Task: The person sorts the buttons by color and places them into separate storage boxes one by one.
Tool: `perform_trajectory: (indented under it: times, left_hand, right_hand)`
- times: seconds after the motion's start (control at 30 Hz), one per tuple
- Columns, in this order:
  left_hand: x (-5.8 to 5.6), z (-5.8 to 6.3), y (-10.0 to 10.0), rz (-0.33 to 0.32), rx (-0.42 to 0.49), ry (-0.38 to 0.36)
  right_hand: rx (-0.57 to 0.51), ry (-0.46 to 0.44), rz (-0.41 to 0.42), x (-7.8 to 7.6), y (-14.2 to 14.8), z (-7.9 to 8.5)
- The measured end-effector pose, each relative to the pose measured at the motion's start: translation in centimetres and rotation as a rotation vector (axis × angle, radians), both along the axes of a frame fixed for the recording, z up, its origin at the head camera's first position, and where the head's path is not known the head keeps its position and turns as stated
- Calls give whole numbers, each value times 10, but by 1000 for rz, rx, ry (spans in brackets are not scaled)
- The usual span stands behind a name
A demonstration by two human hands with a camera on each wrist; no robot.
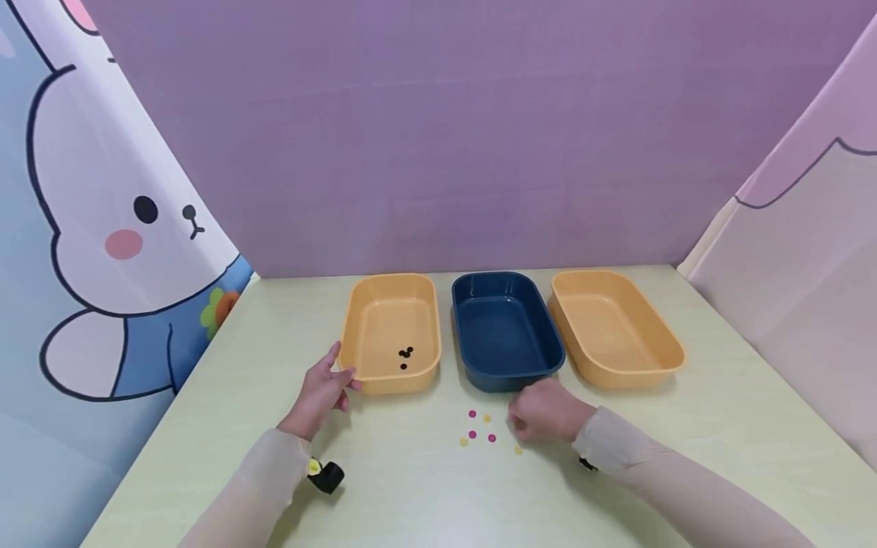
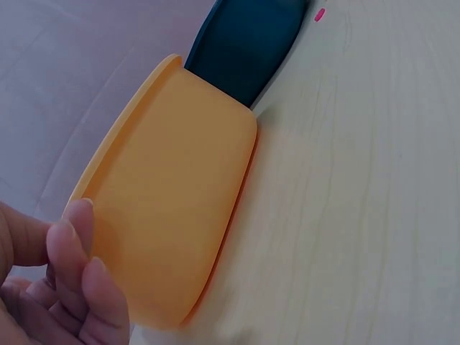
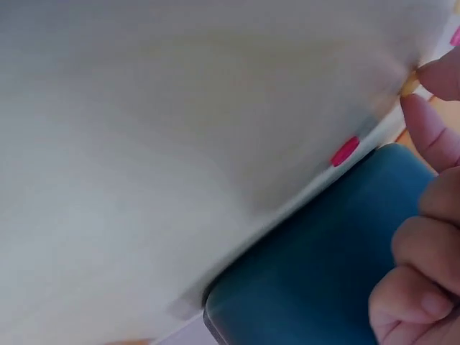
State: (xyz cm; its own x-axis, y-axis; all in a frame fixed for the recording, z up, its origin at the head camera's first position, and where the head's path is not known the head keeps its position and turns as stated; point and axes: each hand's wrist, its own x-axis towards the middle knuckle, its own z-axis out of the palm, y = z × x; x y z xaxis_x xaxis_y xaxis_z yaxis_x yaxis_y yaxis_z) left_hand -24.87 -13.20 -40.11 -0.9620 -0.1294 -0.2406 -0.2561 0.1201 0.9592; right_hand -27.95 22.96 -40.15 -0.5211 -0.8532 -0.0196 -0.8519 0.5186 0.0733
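My left hand [image 1: 320, 392] holds the near left corner of the left yellow tray [image 1: 389, 387], fingers bent around its rim. Several small black discs [image 1: 406, 354] lie inside that tray. Just in front of the dark blue tray [image 1: 508, 380], my right hand [image 1: 551, 411] is low over the table. Its thumb and forefinger pinch a small yellow disc [image 3: 410, 83], seen in the right wrist view; its other fingers are curled in. Left of this hand, pink discs [image 1: 492, 438] and yellow discs [image 1: 464, 441] lie scattered on the table.
A second yellow tray [image 1: 626, 378] stands right of the blue one, with the three trays in a row. The pale wooden table [image 1: 411, 495] ends at a purple backdrop [image 1: 438, 137]. A cloth with a cartoon rabbit [image 1: 123, 190] hangs at the left.
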Motion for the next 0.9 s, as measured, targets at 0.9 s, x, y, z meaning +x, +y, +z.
perform_trajectory:
  times: [0.9]
  left_hand:
    - [3, 0, 2, -12, -2, 4]
  right_hand:
    - [-281, 305, 215, -9, -8, 50]
